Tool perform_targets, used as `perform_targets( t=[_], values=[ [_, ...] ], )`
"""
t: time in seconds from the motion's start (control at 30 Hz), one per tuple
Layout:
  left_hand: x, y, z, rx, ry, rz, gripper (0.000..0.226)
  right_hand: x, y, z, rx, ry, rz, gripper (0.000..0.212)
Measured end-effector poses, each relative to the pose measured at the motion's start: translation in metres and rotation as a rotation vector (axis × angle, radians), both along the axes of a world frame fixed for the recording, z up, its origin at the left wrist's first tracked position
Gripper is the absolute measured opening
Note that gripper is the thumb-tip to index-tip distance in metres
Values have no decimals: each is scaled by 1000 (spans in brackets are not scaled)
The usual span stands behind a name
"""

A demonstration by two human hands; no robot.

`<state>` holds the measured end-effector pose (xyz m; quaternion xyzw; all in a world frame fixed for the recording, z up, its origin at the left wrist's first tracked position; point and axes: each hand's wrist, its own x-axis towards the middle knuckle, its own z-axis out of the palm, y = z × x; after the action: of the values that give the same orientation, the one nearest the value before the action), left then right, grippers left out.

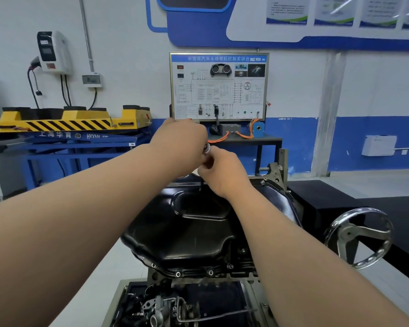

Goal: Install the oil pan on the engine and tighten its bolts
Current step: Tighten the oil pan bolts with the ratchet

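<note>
The black oil pan (194, 232) sits on the upturned engine (198, 279), with bolts (210, 272) showing along its near flange. Both my arms reach over the pan to its far edge. My left hand (182, 142) curls round the top of a small metal tool (207, 148). My right hand (219, 168) pinches the same tool just below. A thin dark shaft (201, 185) runs down from the hands to the pan's far flange. The shaft's tip is hidden.
A chrome handwheel (359, 237) of the engine stand sticks out at the right. A black table (340, 197) lies beyond it. A yellow and blue lift table (69, 128) stands at the left, a training panel (219, 86) on a desk straight ahead. Loose engine parts (156, 308) lie below.
</note>
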<state>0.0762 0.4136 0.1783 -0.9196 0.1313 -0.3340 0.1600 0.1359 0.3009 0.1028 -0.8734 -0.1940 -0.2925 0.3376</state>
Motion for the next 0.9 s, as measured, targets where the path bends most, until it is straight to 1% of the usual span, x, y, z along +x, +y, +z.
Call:
perform_targets(
  t=[0.03,0.1,0.17,0.23,0.3,0.4,0.43,0.53,0.57,0.6,0.67,0.7,0.77,0.8,0.83,0.9],
  values=[
    [0,1,2,67,-1,-27,8,0,0,0,0,-8,-9,7],
    [4,5,3,166,-4,-71,33,1,1,1,-1,-18,-8,8],
    [5,7,3,184,-37,-135,42,1,2,1,-13,-32,4,9],
    [8,5,0,232,-77,-150,43,0,1,0,-7,-29,12,10],
    [9,3,-2,245,-104,-120,36,0,-1,1,23,-1,17,12],
    [5,2,0,164,-96,-46,22,-1,0,2,57,26,1,14],
    [4,2,0,116,-73,-18,24,-1,0,2,58,23,0,14],
    [2,-1,-1,-50,-10,22,44,-2,0,2,37,19,16,11],
    [1,-3,-2,-89,-2,28,45,-1,0,1,35,18,22,10],
    [0,-4,-3,-95,3,21,40,-1,0,0,41,15,26,8],
    [0,-5,0,-9,21,-3,19,-1,-1,0,53,-6,40,9],
    [0,-4,1,31,22,-14,16,-1,0,1,51,-11,52,9],
    [1,-2,2,109,27,-9,28,-1,1,0,31,-9,67,3],
    [2,0,2,141,14,-10,32,-2,1,0,16,-9,66,4],
    [3,0,1,167,-7,-19,31,-1,1,0,9,-9,65,6],
    [4,0,2,160,-39,-31,22,-2,1,0,23,5,55,9]
  ],
)
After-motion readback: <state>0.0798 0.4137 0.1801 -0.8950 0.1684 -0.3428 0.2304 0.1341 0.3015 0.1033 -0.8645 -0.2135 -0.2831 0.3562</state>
